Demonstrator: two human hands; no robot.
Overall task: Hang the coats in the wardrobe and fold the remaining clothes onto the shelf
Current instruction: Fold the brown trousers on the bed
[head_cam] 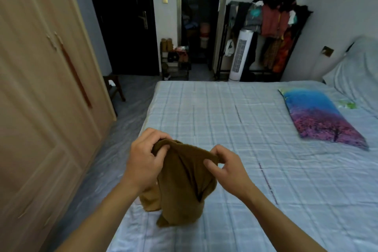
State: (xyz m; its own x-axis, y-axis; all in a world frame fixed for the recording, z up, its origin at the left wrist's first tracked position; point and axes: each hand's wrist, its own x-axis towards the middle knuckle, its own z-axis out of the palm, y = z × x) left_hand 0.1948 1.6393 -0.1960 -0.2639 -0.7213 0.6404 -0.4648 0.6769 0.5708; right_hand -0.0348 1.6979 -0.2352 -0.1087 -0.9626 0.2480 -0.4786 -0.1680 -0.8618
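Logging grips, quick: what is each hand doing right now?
Left hand: grips the brown garment at its top edge.
Right hand: pinches the same top edge.

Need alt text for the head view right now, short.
Both hands, left hand and right hand, grip the top edge of a brown garment hanging over a checked bed. Closed wardrobe stands left.

pillow (321,116): colourful, lying on the bed (225,112)
tower fan (240,55): white, upright beside the clothes rack (274,26)
shoe rack (174,59): between dark doorways
stool (114,86): beside wall
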